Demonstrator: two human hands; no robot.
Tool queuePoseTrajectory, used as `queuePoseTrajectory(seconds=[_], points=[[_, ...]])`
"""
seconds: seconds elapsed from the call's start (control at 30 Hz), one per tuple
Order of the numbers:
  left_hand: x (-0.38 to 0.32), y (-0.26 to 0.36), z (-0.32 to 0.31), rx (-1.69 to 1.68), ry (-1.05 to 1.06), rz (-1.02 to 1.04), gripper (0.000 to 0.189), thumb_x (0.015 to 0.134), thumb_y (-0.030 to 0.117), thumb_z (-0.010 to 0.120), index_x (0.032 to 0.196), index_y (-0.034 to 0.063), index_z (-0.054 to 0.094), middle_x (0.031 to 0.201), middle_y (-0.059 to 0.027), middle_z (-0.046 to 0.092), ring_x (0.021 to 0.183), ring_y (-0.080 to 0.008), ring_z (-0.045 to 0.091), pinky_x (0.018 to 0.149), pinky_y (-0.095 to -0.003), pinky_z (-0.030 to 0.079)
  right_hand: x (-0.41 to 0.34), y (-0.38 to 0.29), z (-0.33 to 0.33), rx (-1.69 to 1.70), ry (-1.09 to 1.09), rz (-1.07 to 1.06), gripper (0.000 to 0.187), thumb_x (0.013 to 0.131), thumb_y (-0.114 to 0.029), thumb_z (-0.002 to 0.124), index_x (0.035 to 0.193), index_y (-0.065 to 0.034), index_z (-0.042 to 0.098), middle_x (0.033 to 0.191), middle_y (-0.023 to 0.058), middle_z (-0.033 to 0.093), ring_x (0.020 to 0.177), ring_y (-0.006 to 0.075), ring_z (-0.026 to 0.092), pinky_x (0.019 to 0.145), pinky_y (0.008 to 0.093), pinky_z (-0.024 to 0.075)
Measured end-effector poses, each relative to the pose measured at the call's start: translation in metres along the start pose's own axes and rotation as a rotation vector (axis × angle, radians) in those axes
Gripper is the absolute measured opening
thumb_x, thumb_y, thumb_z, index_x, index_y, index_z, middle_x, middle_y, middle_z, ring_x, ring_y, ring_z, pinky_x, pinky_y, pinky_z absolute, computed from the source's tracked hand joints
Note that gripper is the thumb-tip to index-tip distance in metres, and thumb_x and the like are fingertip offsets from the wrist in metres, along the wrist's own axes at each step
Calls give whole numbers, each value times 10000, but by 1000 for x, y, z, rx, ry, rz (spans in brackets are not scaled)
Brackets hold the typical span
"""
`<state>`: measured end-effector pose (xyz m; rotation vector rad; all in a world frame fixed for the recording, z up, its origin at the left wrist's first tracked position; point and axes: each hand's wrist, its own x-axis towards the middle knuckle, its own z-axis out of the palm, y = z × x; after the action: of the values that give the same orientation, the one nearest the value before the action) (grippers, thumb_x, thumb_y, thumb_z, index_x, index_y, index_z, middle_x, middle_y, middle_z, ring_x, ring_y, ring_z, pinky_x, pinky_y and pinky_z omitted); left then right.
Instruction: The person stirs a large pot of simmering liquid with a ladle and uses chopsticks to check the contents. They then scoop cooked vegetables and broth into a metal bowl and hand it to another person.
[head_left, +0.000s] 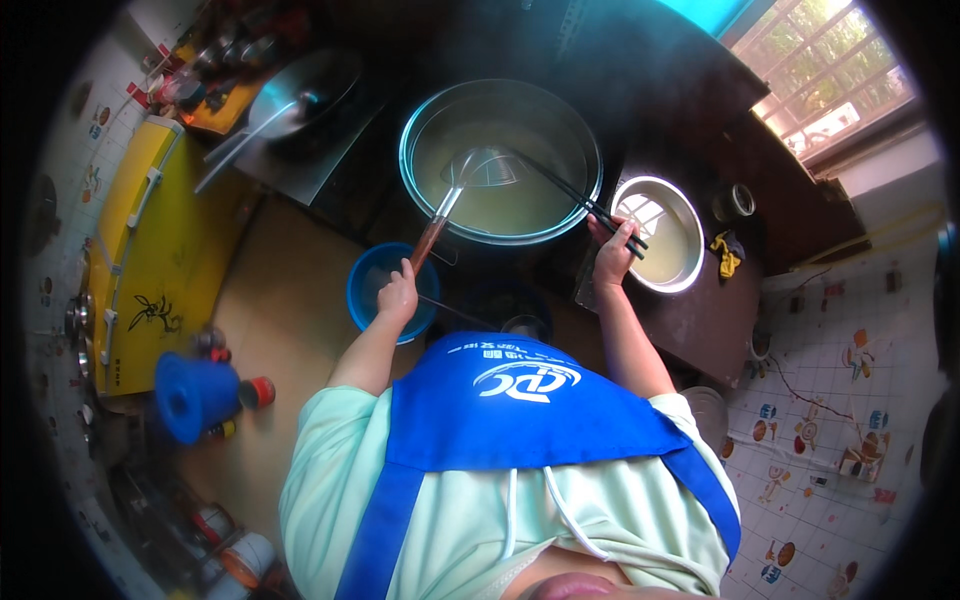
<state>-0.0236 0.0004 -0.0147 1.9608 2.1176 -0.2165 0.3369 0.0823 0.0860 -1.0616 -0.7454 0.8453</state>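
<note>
My left hand grips the wooden handle of a long metal skimmer or ladle. Its rounded head lies inside a wide metal pot, at the surface of a pale cloudy liquid. Whether that head is mesh or solid I cannot tell. Black chopsticks are held in my right hand, above the pot's right rim. Their tips reach the skimmer's head. Just right of that hand stands a round steel basin with pale liquid in it.
A blue bucket stands below my left hand. Upper left, a wok has a long-handled utensil in it. A yellow refrigerator is at the left. A jar and a yellow-and-dark cloth lie beyond the basin. Steam blurs the back.
</note>
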Motion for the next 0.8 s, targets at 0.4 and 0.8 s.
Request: queuePoseTrajectory(seconds=[0.4,0.8], points=[[-1,2,-1,4,-9,-10,553,930,82,429,1442,30,228,1079,-229,566,884,-370,663,742,-427,554,3,17,1,14,-59,19,311,1030,-286,352,976,2,457,940,146,537,770,303,687,715,347,600],[0,2,-1,-12,-17,-15,559,925,87,423,1443,32,218,1082,-229,564,877,-372,662,742,-436,552,5,18,5,49,-39,96,301,1027,-282,365,990,0,465,983,151,530,814,309,684,727,353,594]])
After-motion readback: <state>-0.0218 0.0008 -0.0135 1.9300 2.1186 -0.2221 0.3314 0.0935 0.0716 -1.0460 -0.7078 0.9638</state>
